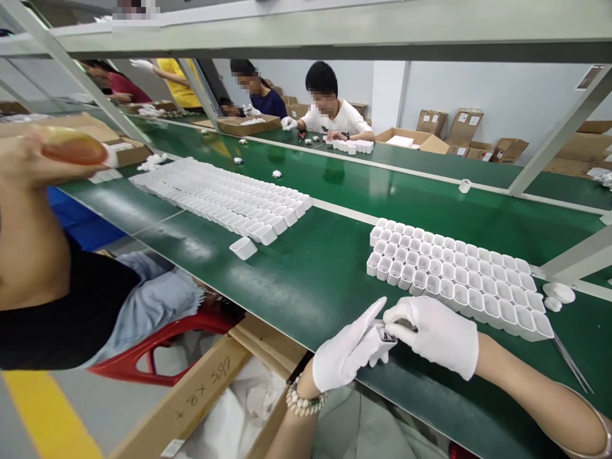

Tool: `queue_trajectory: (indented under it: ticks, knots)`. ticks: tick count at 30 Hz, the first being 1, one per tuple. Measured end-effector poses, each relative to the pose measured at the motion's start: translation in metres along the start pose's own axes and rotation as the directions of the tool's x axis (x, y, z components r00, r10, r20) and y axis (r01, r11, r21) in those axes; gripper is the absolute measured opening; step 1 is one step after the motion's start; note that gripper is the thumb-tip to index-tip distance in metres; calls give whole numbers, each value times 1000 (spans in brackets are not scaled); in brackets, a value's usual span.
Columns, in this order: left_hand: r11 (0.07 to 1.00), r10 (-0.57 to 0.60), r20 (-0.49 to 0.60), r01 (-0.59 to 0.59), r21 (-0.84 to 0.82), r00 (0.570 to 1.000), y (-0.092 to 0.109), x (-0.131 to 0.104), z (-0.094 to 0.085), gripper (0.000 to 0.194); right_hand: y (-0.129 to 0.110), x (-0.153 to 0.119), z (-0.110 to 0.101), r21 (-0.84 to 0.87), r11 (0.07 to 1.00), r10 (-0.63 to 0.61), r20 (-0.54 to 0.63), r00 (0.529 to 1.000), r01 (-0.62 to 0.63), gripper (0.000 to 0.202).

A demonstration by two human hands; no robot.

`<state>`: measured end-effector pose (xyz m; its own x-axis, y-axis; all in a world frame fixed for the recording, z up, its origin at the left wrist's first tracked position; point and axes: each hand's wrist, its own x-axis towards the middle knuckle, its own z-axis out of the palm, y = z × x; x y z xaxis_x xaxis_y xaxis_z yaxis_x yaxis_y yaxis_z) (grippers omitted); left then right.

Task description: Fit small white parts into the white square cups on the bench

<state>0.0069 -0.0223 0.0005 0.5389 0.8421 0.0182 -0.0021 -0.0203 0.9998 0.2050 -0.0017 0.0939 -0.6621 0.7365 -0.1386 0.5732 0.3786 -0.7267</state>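
My left hand (345, 352), in a white glove, is closed around a small white plastic housing (388, 345). Dark metal-looking parts show in the housing's open end. Over that end, my gloved right hand (433, 331) pinches its thumb and fingertips together. Whatever the pinch holds is hidden. Just beyond both hands stand rows of open white plastic cups (454, 271) on the green table (287, 287). Tweezers (572, 363) lie to the right of my right hand, near small round white pieces (559, 293).
A larger block of white cups (224, 197) stands left, with a single cup (243, 248) before it. A cardboard box (205, 389) holding white material is below the table edge. A co-worker's blurred arm (29, 210) reaches in at left. A metal post (554, 134) rises at right.
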Motion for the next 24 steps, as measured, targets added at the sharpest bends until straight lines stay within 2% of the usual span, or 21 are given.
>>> queue_trajectory:
  ticks: [5, 11, 17, 21, 24]
  knots:
    - [997, -77, -140, 75, -18, 987, -3, -3, 6, 33, 8, 2, 4, -104, 994, 11, -52, 999, -16, 33]
    - [993, -115, -219, 110, -36, 969, -5, -2, 9, 28, 12, 1, 3, -69, 998, -8, 11, 1000, 9, 33]
    - [989, -146, -256, 135, -62, 955, -8, -9, 9, 30, 9, -1, 1, -137, 989, -59, 30, 998, 63, 31]
    - [991, -131, -285, 121, -55, 949, -7, -19, 4, 26, 7, 0, 1, -141, 987, -70, 37, 997, 74, 30]
    - [995, -99, -304, 94, -30, 947, -7, -19, 3, 28, 9, 0, 4, -193, 980, -37, 38, 999, 44, 30]
